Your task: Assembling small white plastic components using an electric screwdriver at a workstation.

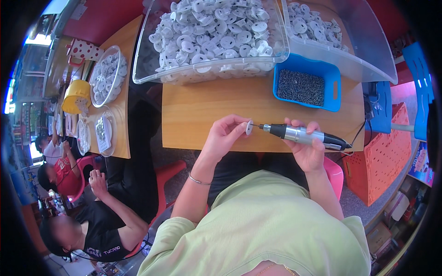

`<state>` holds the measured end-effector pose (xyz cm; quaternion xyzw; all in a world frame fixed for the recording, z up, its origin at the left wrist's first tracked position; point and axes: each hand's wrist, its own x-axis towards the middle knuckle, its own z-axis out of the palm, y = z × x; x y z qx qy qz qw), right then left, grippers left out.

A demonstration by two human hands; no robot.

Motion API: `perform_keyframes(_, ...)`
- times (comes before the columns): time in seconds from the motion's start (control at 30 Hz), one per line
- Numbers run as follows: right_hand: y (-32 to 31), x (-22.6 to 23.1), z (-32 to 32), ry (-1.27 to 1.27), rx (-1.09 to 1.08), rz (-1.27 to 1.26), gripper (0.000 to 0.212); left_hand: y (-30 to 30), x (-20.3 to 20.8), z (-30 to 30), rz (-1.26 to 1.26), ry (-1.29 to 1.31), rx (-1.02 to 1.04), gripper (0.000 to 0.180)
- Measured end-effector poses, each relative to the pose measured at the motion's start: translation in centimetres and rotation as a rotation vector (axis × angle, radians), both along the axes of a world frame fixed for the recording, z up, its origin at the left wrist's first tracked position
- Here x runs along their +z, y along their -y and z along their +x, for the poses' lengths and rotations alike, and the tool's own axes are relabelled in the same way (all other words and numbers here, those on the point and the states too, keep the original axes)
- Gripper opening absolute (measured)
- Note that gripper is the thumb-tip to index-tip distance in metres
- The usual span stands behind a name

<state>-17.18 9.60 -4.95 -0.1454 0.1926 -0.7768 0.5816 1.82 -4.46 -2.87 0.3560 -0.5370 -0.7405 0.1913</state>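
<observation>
Between the thumb and fingers of my left hand [225,137] is a small round white plastic part [249,127], turned edge-on. My right hand [307,149] is wrapped round an electric screwdriver [297,134] with a silver body and black ends. Its thin bit points left and reaches the white part; whether a screw sits on the tip is too small to tell. Both hands are above the near edge of the wooden table [207,112]. Behind the screwdriver stands a blue basket [332,94] holding many small dark screws [301,87].
A large clear bin [184,73] heaped with white plastic parts stands at the back, with a second clear bin [368,64] to its right. A cable runs from the screwdriver's right end. An orange crate [380,154] is at right. At left, a person in black [106,225] sits beside another table.
</observation>
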Motion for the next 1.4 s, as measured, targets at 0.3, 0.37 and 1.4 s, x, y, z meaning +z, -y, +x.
perform_keyframes(0.3,0.1,-0.2,-0.1,0.034,0.003,-0.022,0.025,0.2,0.0,0.0,0.003,-0.039,-0.006,0.015)
perform_keyframes(0.37,0.1,-0.1,-0.1,0.046,0.004,-0.011,0.026,0.1,0.0,-0.1,0.007,-0.049,-0.001,0.016)
perform_keyframes(1.4,0.2,0.9,-0.4,0.040,0.042,0.106,0.024,12.5,16.4,-17.0,-1.276,-0.053,-0.263,0.022)
